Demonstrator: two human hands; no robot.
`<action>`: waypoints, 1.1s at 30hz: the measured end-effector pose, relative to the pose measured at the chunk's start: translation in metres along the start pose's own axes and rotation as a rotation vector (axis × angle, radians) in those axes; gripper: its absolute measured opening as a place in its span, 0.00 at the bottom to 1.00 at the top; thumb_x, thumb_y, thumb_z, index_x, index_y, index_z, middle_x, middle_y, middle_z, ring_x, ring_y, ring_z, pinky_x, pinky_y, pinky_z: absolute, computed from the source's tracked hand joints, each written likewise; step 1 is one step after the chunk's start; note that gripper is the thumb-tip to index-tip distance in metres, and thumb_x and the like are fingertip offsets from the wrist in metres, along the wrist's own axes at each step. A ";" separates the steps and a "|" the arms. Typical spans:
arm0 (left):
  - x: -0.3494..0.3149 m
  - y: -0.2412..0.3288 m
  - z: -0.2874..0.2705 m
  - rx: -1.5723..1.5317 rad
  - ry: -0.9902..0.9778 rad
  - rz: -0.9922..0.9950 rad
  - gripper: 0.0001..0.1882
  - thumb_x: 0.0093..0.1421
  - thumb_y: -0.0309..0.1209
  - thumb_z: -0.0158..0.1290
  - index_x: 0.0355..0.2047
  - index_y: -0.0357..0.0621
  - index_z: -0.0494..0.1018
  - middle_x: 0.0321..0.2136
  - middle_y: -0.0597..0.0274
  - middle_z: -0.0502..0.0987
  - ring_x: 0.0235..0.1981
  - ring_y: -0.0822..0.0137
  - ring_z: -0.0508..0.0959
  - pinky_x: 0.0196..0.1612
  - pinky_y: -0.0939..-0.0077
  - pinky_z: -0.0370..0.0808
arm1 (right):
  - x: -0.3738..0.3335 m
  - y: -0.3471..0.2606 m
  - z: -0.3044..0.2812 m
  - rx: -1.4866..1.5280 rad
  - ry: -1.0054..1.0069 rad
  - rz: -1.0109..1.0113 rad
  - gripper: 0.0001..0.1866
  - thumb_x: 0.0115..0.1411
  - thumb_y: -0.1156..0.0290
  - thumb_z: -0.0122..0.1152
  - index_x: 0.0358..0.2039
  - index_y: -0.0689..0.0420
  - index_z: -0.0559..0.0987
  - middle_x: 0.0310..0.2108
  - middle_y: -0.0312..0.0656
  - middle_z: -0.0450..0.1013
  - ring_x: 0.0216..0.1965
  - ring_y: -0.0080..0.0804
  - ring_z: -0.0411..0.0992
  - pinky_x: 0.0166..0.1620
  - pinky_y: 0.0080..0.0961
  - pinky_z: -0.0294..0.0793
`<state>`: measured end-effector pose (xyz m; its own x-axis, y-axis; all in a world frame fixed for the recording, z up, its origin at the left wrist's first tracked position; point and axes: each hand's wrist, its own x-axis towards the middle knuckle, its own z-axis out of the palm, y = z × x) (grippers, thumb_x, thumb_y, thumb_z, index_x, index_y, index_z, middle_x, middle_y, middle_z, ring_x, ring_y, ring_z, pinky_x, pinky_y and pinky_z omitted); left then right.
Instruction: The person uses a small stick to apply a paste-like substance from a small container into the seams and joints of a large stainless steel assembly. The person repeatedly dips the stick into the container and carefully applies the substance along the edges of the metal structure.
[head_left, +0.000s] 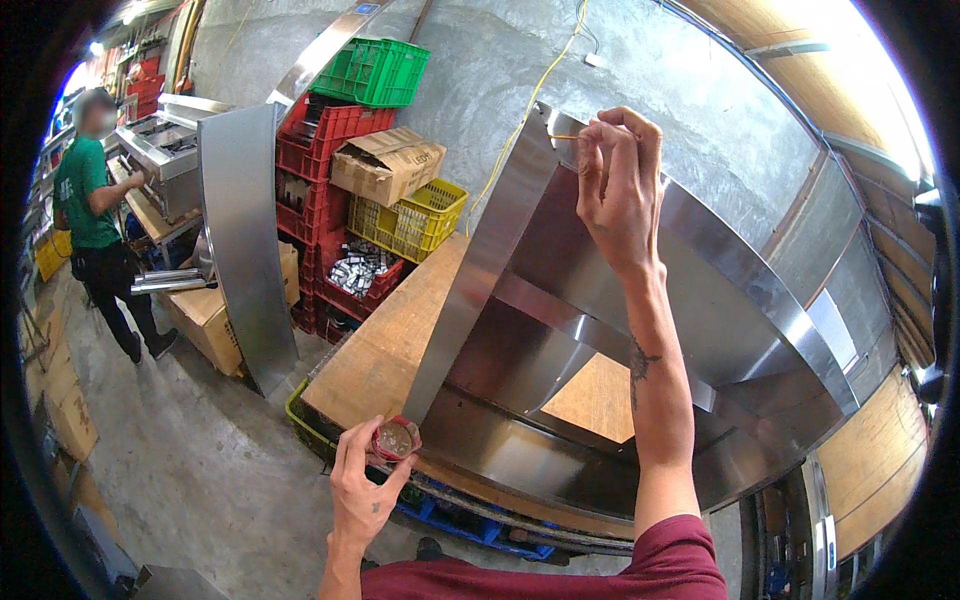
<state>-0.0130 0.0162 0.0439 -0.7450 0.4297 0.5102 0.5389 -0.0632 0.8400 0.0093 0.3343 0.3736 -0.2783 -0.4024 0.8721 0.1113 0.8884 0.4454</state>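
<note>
head view, cup [415, 434] within left grip [362, 488], stick [565, 137] jutting from right grip [620, 190]

We record one left hand [362, 490], held low, its thumb [402, 475] and fingers [352, 452] curved into a firm grip, with the left forearm [343, 570] rising briefly from the lower edge. We record one right hand [620, 190], raised high, fingers bent into a leftward pinch, wrist [645, 272] nearly straight, the right forearm [668, 425] extended, bearing a dark tattoo [640, 362].
</note>
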 end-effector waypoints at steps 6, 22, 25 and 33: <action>0.003 0.006 -0.004 0.015 0.018 0.022 0.36 0.59 0.24 0.77 0.67 0.40 0.77 0.58 0.50 0.80 0.54 0.54 0.86 0.55 0.61 0.87 | -0.006 -0.039 -0.024 0.114 0.100 0.086 0.08 0.73 0.80 0.67 0.50 0.61 0.80 0.55 0.53 0.76 0.56 0.51 0.77 0.57 0.45 0.79; 0.013 0.014 -0.011 -0.014 0.041 0.175 0.39 0.58 0.21 0.78 0.69 0.42 0.76 0.62 0.52 0.80 0.55 0.59 0.86 0.53 0.68 0.89 | -0.130 -0.210 -0.065 0.667 -0.618 0.227 0.23 0.58 0.84 0.80 0.53 0.56 0.84 0.58 0.50 0.71 0.54 0.45 0.75 0.52 0.38 0.83; 0.011 0.015 -0.008 -0.007 0.031 0.185 0.39 0.58 0.20 0.78 0.70 0.42 0.76 0.62 0.52 0.79 0.55 0.59 0.86 0.53 0.67 0.89 | -0.132 -0.209 -0.065 0.651 -0.629 0.215 0.22 0.58 0.84 0.80 0.52 0.56 0.85 0.57 0.49 0.71 0.54 0.44 0.75 0.51 0.38 0.83; 0.006 0.021 -0.002 0.003 0.054 0.161 0.39 0.57 0.21 0.78 0.69 0.43 0.77 0.60 0.51 0.80 0.55 0.57 0.86 0.53 0.66 0.89 | -0.134 -0.199 -0.073 0.676 -0.559 0.272 0.20 0.59 0.86 0.78 0.50 0.57 0.84 0.55 0.49 0.71 0.54 0.44 0.75 0.52 0.37 0.82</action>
<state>-0.0068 0.0157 0.0650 -0.6688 0.3655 0.6474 0.6543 -0.1243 0.7460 0.0943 0.1953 0.1826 -0.7646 -0.1510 0.6265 -0.2918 0.9479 -0.1276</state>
